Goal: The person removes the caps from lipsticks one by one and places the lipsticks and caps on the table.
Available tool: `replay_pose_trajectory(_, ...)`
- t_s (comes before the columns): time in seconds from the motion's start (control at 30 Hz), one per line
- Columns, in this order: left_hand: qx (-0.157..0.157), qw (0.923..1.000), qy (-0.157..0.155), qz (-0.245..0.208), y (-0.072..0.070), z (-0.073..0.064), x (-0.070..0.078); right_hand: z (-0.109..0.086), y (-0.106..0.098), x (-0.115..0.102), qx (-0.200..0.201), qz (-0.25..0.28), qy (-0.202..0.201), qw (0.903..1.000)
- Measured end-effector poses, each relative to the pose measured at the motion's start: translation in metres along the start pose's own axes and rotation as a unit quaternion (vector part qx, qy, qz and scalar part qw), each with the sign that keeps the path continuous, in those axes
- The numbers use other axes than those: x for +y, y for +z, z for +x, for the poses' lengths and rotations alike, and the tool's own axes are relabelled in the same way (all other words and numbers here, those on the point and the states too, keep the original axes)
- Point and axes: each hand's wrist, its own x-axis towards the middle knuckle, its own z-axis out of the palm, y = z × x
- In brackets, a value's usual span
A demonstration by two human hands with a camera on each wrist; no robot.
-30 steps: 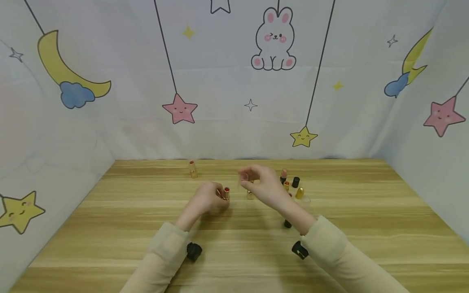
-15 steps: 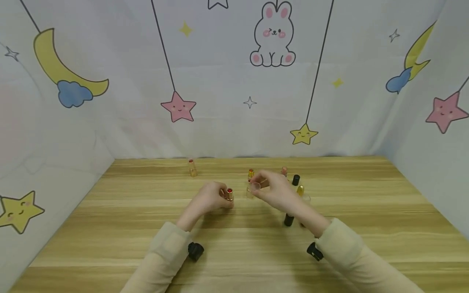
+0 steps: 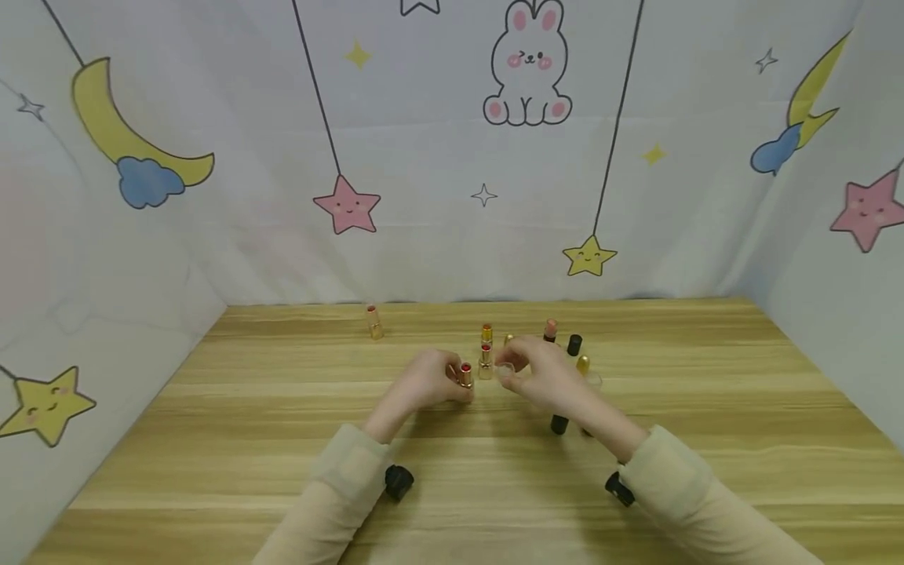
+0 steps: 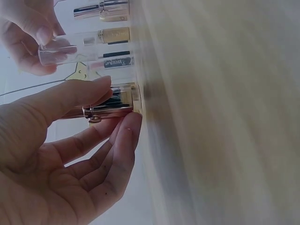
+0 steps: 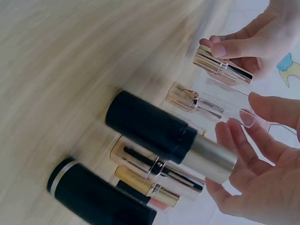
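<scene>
My left hand (image 3: 431,380) grips an uncapped gold lipstick (image 3: 465,373) with a red tip, held upright. In the left wrist view its base is at or close to the tabletop. My right hand (image 3: 544,373) pinches a clear cap (image 5: 247,118) between thumb and fingers. Between the hands stands another uncapped lipstick (image 3: 485,362), gold with a red tip; in the head view the clear cap is to its right. In the right wrist view the cap overlaps that lipstick's outline, and I cannot tell whether they touch. A yellow-gold lipstick (image 3: 486,333) stands just behind.
A pink-gold lipstick (image 3: 374,322) stands alone at the back left. Around my right hand are a pink lipstick (image 3: 551,329), a black cap (image 3: 575,344), a gold bullet-shaped piece (image 3: 582,364) and a black tube (image 3: 559,424). A printed white curtain (image 3: 424,267) borders the wooden table (image 3: 247,439).
My left hand has moved right with the gold lipstick. My right hand has moved right and nearer with the clear cap, uncovering the lipsticks in the middle.
</scene>
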Motion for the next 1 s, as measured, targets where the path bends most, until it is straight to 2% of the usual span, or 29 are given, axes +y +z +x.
replay_pose_trajectory(0.23, -0.007, 0.9998, 0.015, 0.011, 0.007, 0.004, 0.007, -0.002, 0.0, 0.007, -0.004, -0.016, -0.006, 0.9998)
replay_pose_trajectory(0.4, -0.013, 0.9996, 0.02, 0.014, 0.011, 0.006, 0.011, -0.002, 0.001, 0.01, -0.021, -0.027, -0.015, 0.9993)
replay_pose_trajectory(0.63, -0.025, 0.9997, 0.006, -0.005, 0.014, 0.006, 0.015, 0.0, 0.004, 0.011, -0.063, -0.055, -0.009, 0.9965)
replay_pose_trajectory(0.9, -0.025, 0.9997, 0.006, -0.001, 0.016, 0.007, 0.016, -0.002, 0.005, 0.011, -0.047, -0.12, -0.011, 0.9917)
replay_pose_trajectory(1.0, -0.026, 0.9996, 0.004, 0.001, 0.017, 0.007, 0.017, -0.002, 0.005, 0.011, -0.046, -0.128, -0.014, 0.9907)
